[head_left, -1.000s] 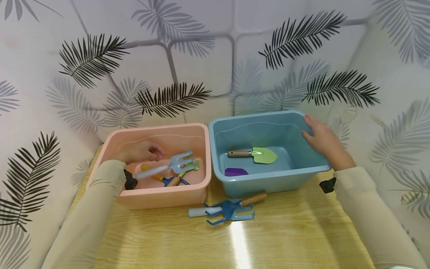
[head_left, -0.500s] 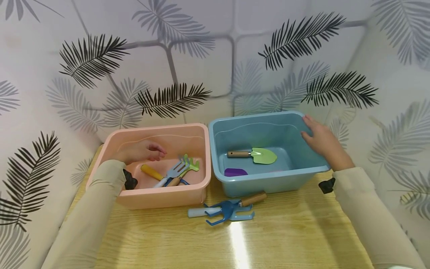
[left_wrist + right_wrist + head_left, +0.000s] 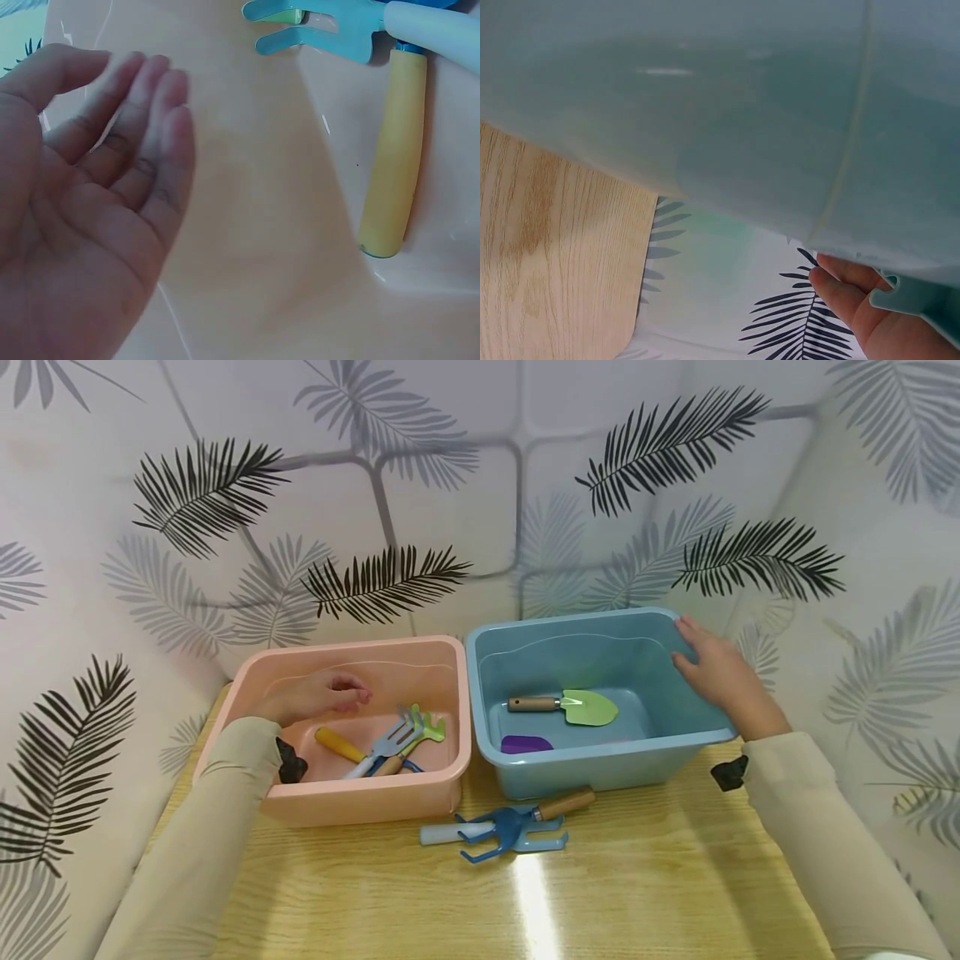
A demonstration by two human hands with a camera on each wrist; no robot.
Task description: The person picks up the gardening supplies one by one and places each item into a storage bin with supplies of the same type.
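Inside the pink bin [image 3: 352, 803], my left hand [image 3: 318, 695] hovers with relaxed, slightly bent fingers and holds nothing. A light blue hand fork [image 3: 392, 742] with a white handle lies there across other garden tools, among them a yellow-handled blue tool [image 3: 341, 745] and a small green rake [image 3: 431, 728]. The left wrist view shows the bare palm facing the camera, apart from the yellow handle [image 3: 395, 161]. My right hand [image 3: 722, 675] holds the right rim of the blue bin [image 3: 592, 770], thumb on the inner side. Its fingers [image 3: 841, 289] show beside the rim in the right wrist view.
In the blue bin lie a green trowel [image 3: 591, 707] with a wooden handle and a purple tool [image 3: 527, 744]. On the table before the bins, a blue cultivator [image 3: 510, 828] rests across another light blue fork [image 3: 546, 844]. A patterned wall covering [image 3: 487, 527] stands behind.
The light blue fork, in mid-air over the pink bin a second ago, has dropped onto the tools there. My left fingers have drawn together slightly. The right hand stays on the rim.
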